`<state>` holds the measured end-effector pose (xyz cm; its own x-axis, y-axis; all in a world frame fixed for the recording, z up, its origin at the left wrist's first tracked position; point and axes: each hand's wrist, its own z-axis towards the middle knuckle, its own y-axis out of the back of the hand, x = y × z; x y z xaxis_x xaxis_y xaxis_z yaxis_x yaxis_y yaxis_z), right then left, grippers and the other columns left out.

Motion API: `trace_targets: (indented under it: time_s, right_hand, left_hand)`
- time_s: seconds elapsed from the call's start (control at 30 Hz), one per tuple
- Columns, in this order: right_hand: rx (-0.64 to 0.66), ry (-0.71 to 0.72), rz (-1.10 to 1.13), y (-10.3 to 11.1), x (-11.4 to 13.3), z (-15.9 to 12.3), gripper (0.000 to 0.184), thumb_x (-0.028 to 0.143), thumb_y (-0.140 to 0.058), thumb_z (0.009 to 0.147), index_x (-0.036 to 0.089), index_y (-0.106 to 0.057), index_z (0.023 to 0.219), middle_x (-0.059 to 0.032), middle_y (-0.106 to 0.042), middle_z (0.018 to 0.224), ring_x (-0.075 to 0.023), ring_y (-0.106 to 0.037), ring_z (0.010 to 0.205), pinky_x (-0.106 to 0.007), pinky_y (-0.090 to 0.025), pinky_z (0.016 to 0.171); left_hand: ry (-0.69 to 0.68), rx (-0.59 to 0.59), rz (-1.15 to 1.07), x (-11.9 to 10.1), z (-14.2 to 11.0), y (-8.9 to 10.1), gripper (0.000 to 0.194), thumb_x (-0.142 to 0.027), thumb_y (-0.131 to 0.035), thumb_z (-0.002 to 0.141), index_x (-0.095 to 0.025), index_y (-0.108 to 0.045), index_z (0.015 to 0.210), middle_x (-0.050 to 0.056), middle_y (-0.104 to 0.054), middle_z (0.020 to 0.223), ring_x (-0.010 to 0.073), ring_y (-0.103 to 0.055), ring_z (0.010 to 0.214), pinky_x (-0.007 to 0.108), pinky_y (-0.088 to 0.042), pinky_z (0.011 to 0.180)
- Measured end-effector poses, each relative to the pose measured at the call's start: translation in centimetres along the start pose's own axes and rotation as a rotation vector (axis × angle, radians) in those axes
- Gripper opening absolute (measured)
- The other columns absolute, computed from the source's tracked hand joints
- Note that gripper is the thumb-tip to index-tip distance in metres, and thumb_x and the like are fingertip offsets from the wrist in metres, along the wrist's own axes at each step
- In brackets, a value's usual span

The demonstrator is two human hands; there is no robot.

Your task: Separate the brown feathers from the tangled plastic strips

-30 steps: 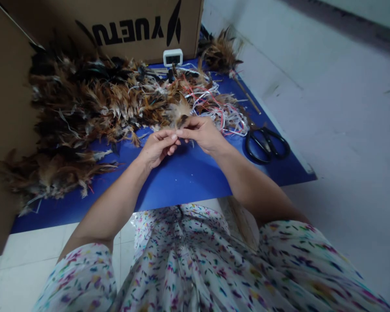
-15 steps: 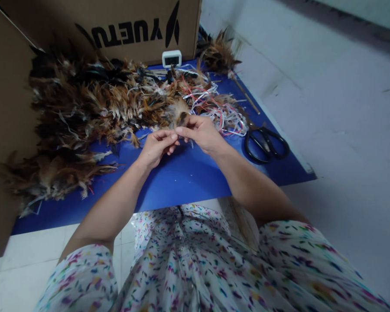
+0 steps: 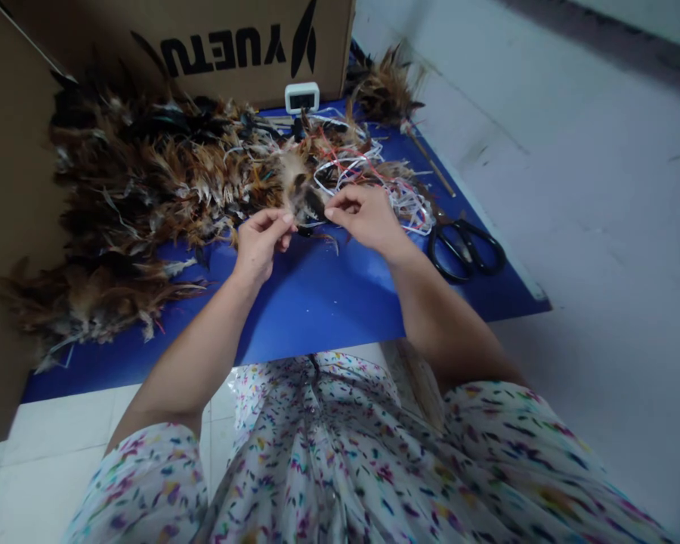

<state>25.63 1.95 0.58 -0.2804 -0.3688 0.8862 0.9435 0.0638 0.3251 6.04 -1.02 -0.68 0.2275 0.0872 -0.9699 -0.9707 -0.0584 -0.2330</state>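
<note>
Both my hands pinch a small bunch of brown and black feathers (image 3: 301, 195) over a blue sheet (image 3: 317, 302). My left hand (image 3: 261, 242) holds its left side with thumb and fingers closed. My right hand (image 3: 366, 215) grips the right side the same way. Behind the bunch lies a big heap of brown, black and white feathers (image 3: 147, 181). A tangle of white and red plastic strips (image 3: 374, 181) lies just beyond my right hand.
Black scissors (image 3: 468, 249) lie on the blue sheet at the right. A small white digital device (image 3: 301, 97) stands against a cardboard box (image 3: 232, 45) at the back. A feather duster on a stick (image 3: 391, 94) lies at the far right. A white tiled floor (image 3: 572, 189) surrounds the sheet.
My hands have moved apart a little and further from me, toward the heap. The feather bunch now spreads between them instead of sitting above the joined fingertips.
</note>
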Motion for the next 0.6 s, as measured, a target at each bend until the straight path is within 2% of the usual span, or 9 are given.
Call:
trace_targets:
  time_s: [0.07,0.17,0.33,0.47,0.6]
  right_hand:
    - [0.017,0.020,-0.160,0.5,-0.4,0.1,0.005,0.020,-0.073,0.074,0.019,-0.071,0.070,0.0023,-0.060,0.062,-0.0112,-0.051,0.061,-0.028,-0.040,0.065]
    - [0.089,0.065,-0.317,0.4,-0.9,-0.1,0.008,0.014,-0.067,0.075,0.019,-0.072,0.073,0.0002,-0.064,0.067,-0.0128,-0.053,0.064,-0.030,-0.043,0.070]
    - [0.197,0.142,-0.569,-1.7,-1.6,-0.5,0.020,0.013,-0.062,0.085,0.017,-0.076,0.099,-0.0099,-0.071,0.097,-0.0221,-0.064,0.088,-0.038,-0.050,0.085]
    - [0.224,0.129,-0.734,-3.6,-1.9,-0.5,0.030,0.017,-0.061,0.091,0.015,-0.072,0.119,-0.0146,-0.069,0.112,-0.0274,-0.065,0.102,-0.044,-0.050,0.095]
    - [0.161,0.130,-0.787,-4.9,-1.8,-0.2,0.026,0.030,-0.064,0.094,0.017,-0.072,0.115,-0.0131,-0.069,0.110,-0.0291,-0.065,0.105,-0.049,-0.049,0.099]
  left_hand:
    - [-0.011,-0.040,-0.025,-0.1,0.3,0.1,0.031,-0.035,-0.088,0.067,-0.018,-0.062,0.068,-0.005,-0.063,0.058,0.0032,-0.047,0.041,0.016,-0.035,0.039]
    - [-0.015,-0.106,-0.039,-0.3,0.6,0.2,0.031,-0.035,-0.088,0.068,-0.019,-0.062,0.069,-0.005,-0.063,0.057,0.0032,-0.047,0.041,0.016,-0.033,0.039]
    - [-0.047,-0.200,-0.035,-0.4,1.2,1.0,0.028,-0.035,-0.084,0.073,-0.020,-0.061,0.071,-0.005,-0.063,0.060,0.0032,-0.046,0.042,0.017,-0.032,0.039]
    - [-0.088,-0.203,0.002,-0.3,1.9,2.1,0.027,-0.038,-0.082,0.077,-0.022,-0.062,0.073,-0.005,-0.064,0.062,0.0035,-0.047,0.042,0.018,-0.033,0.040]
    - [-0.117,-0.215,0.004,0.0,2.4,2.5,0.029,-0.042,-0.083,0.075,-0.021,-0.063,0.076,-0.005,-0.064,0.062,0.0032,-0.047,0.043,0.018,-0.034,0.040]
